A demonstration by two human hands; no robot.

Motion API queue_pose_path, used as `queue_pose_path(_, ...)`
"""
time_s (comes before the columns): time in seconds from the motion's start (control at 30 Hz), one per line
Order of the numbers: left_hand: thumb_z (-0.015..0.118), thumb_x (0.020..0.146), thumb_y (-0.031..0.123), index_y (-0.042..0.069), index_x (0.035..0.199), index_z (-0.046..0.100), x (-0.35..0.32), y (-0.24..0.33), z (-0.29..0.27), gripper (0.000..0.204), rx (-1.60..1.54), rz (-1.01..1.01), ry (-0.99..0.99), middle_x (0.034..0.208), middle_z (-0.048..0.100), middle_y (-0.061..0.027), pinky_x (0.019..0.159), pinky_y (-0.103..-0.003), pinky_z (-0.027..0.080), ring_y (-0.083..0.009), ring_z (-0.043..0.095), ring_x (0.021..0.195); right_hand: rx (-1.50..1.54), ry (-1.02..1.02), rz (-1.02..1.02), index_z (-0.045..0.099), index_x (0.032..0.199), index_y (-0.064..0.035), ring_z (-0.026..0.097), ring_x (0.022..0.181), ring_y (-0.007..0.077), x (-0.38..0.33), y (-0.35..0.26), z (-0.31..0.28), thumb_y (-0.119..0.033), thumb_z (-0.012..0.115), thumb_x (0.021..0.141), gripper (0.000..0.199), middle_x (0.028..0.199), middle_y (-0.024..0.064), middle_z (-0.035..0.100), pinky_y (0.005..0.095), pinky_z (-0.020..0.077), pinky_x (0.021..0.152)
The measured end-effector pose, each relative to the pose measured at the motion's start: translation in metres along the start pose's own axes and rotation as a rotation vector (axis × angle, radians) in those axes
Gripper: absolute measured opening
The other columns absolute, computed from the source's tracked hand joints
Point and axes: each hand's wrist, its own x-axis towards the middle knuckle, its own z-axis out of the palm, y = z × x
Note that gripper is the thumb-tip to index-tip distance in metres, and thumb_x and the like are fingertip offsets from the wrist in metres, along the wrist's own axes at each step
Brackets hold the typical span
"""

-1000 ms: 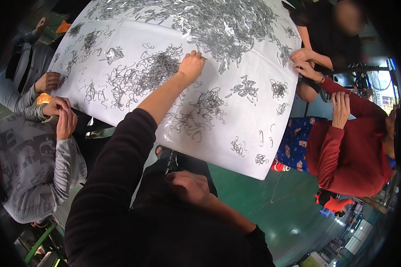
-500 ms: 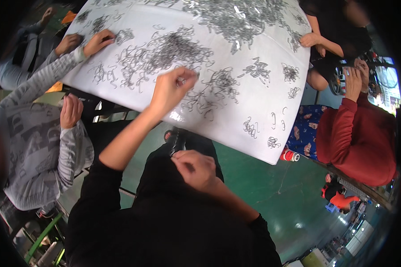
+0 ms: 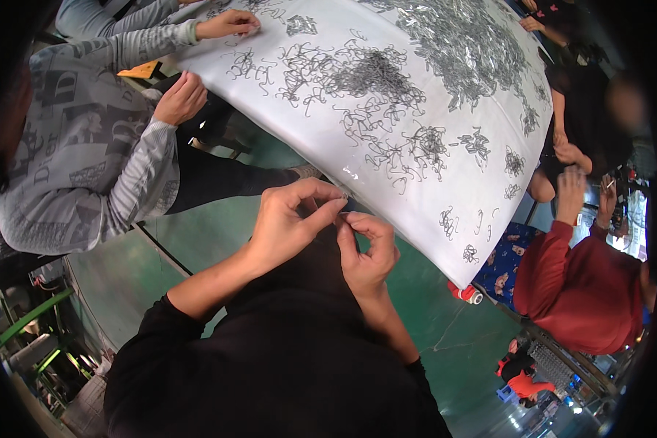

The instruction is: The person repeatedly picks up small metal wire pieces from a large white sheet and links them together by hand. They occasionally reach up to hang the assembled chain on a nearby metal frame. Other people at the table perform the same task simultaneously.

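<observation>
My left hand (image 3: 290,217) and my right hand (image 3: 370,252) meet in front of my body, just off the near edge of the white table (image 3: 423,201). Thumb and fingers of both are pinched, with the tips almost touching. Whatever lies between them is too small to make out. Beyond them on the table lies a loose heap of thin, dark curved wire hooks (image 3: 376,77). A smaller cluster of hooks (image 3: 427,146) is nearer to my right hand.
Farther back spreads a large pile of short, straight dark pieces (image 3: 460,51); a small group of them (image 3: 475,144) lies apart. Small hook bunches (image 3: 515,162) sit toward the right edge. A person in a grey patterned top (image 3: 87,146) works at left, one in dark red (image 3: 577,292) at right.
My left hand has come back from above the table to meet my right hand, which has risen from my lap. The view has turned, shifting the table rightward.
</observation>
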Motion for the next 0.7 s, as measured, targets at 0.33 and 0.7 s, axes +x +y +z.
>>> queue_pose_path(0.33,0.075,0.076,0.002,0.002,0.089,0.070,-0.012,-0.019,-0.014,0.014,0.198,0.359,0.168,0.102,0.066,-0.0090,0.077,-0.029,0.048,-0.0193,0.060,0.089,-0.128,-0.075,-0.149,0.056,0.093,-0.0022,0.069,0.077,0.0249,0.000,0.002,0.016,0.006,0.072,0.077,0.024,0.090,0.0120,0.069,0.0309,0.0557,0.065)
queue_pose_path(0.7,0.075,0.072,0.000,0.005,0.088,0.070,-0.014,-0.038,-0.018,0.018,0.168,0.395,0.247,0.096,0.063,-0.0068,0.075,-0.033,0.048,-0.0228,0.059,0.087,-0.434,-0.363,0.101,0.068,0.089,-0.0038,0.063,0.074,0.0214,0.113,0.135,0.069,-0.016,0.067,0.086,0.012,0.086,0.0082,0.065,0.0326,0.0487,0.066)
